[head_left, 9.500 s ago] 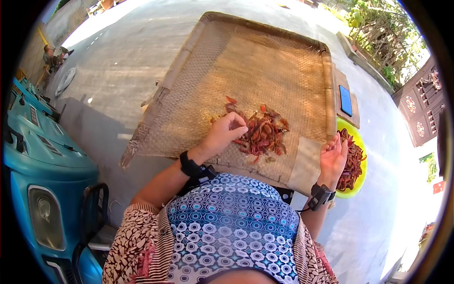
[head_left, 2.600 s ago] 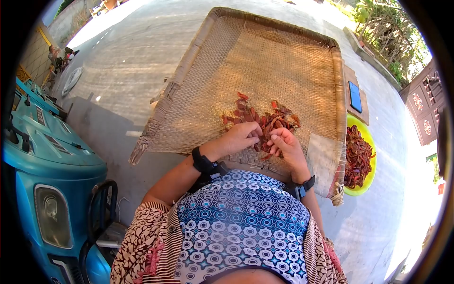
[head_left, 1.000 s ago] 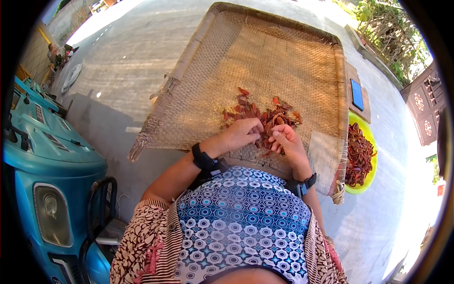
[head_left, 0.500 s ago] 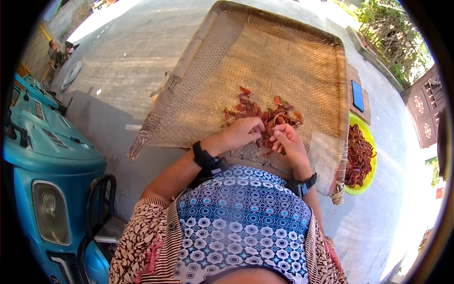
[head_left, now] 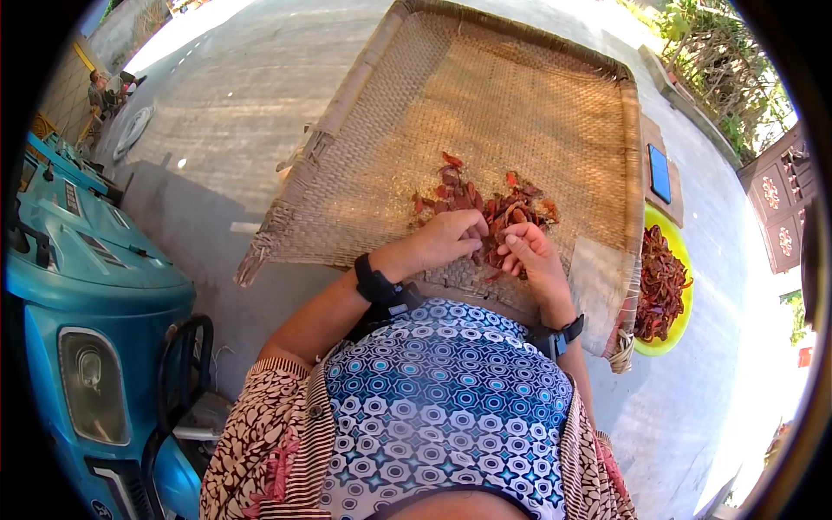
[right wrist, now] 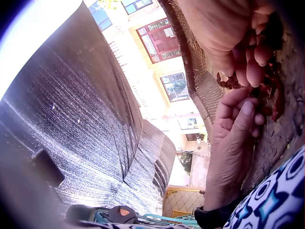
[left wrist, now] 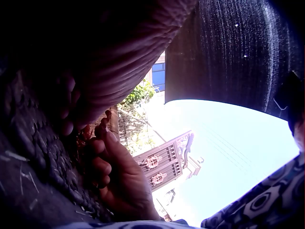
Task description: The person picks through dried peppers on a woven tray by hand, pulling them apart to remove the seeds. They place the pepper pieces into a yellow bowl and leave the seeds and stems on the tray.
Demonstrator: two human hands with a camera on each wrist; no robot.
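A loose pile of dried red chilies lies on a large woven bamboo tray. Over the pile's near side, the left hand and right hand face each other a short distance apart. In the left wrist view, the right hand pinches a small chili between thumb and finger. The right wrist view has the left hand with curled fingers and thumb at a dark red chili piece; its tip is partly hidden behind the right hand's fingers.
Right of the tray stands a yellow-green basin full of chilies. A phone lies on a board above it. At the left is a teal vehicle, and a person sits far back.
Since the earliest frame, the right hand has come from beside the basin to the pile, meeting the left hand. Over the last second both hands have stayed nearly in place.
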